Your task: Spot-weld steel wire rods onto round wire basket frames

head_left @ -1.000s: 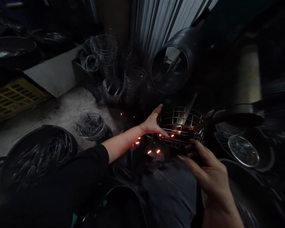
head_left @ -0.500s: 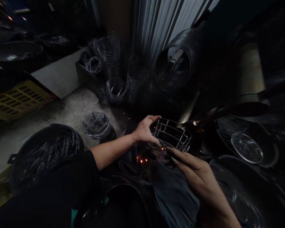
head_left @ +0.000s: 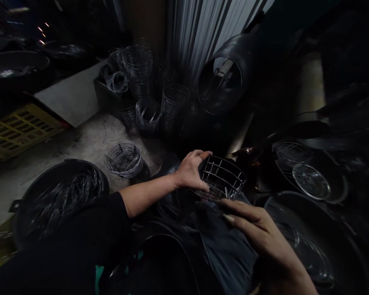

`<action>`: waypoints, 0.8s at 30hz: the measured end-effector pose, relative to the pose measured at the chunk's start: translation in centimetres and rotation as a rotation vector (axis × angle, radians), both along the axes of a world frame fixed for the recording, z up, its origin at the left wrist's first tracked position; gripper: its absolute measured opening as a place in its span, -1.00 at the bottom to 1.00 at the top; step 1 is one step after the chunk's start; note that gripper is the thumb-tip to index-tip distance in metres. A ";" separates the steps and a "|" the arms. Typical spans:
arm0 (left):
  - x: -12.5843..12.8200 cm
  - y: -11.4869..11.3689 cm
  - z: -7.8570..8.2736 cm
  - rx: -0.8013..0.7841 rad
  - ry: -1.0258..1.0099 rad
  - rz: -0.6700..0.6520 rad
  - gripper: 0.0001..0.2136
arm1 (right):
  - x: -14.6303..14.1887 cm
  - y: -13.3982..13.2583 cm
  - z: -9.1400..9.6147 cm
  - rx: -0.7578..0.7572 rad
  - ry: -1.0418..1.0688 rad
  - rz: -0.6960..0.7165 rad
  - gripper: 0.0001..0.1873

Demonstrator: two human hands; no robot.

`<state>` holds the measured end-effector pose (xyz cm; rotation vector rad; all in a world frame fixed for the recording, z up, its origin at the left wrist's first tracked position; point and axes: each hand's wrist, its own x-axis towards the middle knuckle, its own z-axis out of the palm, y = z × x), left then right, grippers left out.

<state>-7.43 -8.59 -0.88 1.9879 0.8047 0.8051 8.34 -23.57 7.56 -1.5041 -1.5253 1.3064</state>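
A round wire basket frame (head_left: 223,174) of thin metal rods lies tilted above my lap, beside the end of a metal rod or electrode arm (head_left: 247,150). My left hand (head_left: 192,172) is closed around its left side, thumb on the near edge and fingers over the far rim. Close to the basket's near edge is my right hand (head_left: 258,225), its fingers drawn together toward the tips. A short pale bit of wire (head_left: 226,191) shows just above those fingertips. Whether they hold it is hard to make out in the dark.
On the left stand a black tub of wire pieces (head_left: 61,196) and a wire ring stack (head_left: 123,159). Several coil stacks (head_left: 175,100) are behind. Dark tubs (head_left: 310,241) sit at right, under a thick pipe (head_left: 312,90). A yellow crate (head_left: 24,127) is far left.
Orange sparks at the basket's near edge have gone. My right fingertips have dropped slightly away from the basket, while my left hand keeps its grip. The view has shifted a little.
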 end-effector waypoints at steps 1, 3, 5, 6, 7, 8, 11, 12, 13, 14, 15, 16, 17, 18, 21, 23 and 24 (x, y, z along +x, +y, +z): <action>0.2 -0.1 0.1 0.000 0.011 0.001 0.02 | -0.5 0.1 -0.1 -0.014 0.010 0.089 -0.78; 0.5 -0.4 0.4 0.008 0.025 0.006 0.02 | -1.7 0.5 -0.7 -0.051 0.037 0.270 -0.79; 0.8 -0.9 0.7 0.024 0.026 0.009 0.01 | -3.1 1.2 -1.7 -0.070 0.067 0.306 -0.77; 1.0 -1.1 0.8 0.030 0.022 0.008 -0.01 | -3.7 1.5 -2.3 -0.073 0.089 0.268 -0.77; 1.0 -1.3 0.8 0.029 0.018 0.004 -0.02 | -4.1 1.8 -2.8 -0.074 0.115 0.219 -0.76; 1.1 -1.4 0.8 0.020 0.013 -0.002 -0.04 | -4.3 1.9 -3.2 -0.075 0.144 0.184 -0.75; 0.8 -1.5 0.6 -0.026 0.007 -0.014 -0.03 | -4.0 1.8 -3.8 -0.116 0.214 0.215 -0.67; 0.6 -1.4 0.5 -0.037 0.010 -0.012 -0.02 | -3.7 1.5 -3.8 -0.133 0.231 0.213 -0.65; 0.5 -1.3 0.4 -0.043 0.015 -0.007 -0.01 | -3.2 1.1 -3.9 -0.148 0.252 0.187 -0.64; 0.3 -1.1 0.3 -0.045 0.021 -0.001 -0.01 | -2.7 0.8 -3.9 -0.161 0.272 0.137 -0.64; 0.1 -1.0 0.2 -0.045 0.026 0.007 -0.02 | -2.2 0.4 -3.9 -0.163 0.287 0.066 -0.63; 0.0 -0.9 0.2 -0.046 0.031 0.013 -0.02 | -1.8 0.1 -3.9 -0.152 0.287 -0.011 -0.63; -0.1 -0.9 0.1 -0.046 0.034 0.018 -0.03 | -1.4 -0.3 -3.9 -0.134 0.270 -0.072 -0.62; -0.2 -0.8 0.1 -0.045 0.035 0.021 -0.03 | -1.1 -0.6 -3.8 -0.114 0.235 -0.116 -0.62; -0.4 -0.8 0.0 -0.029 0.035 0.023 -0.02 | -0.8 -1.2 -3.0 -0.010 0.042 -0.161 -0.52; -0.4 -0.8 -0.1 -0.012 0.038 0.015 -0.02 | -0.8 -1.2 -2.2 0.079 -0.099 -0.148 -0.54; -0.4 -0.9 -0.1 -0.003 0.043 0.007 -0.02 | -0.8 -1.1 -1.9 0.112 -0.147 -0.130 -0.60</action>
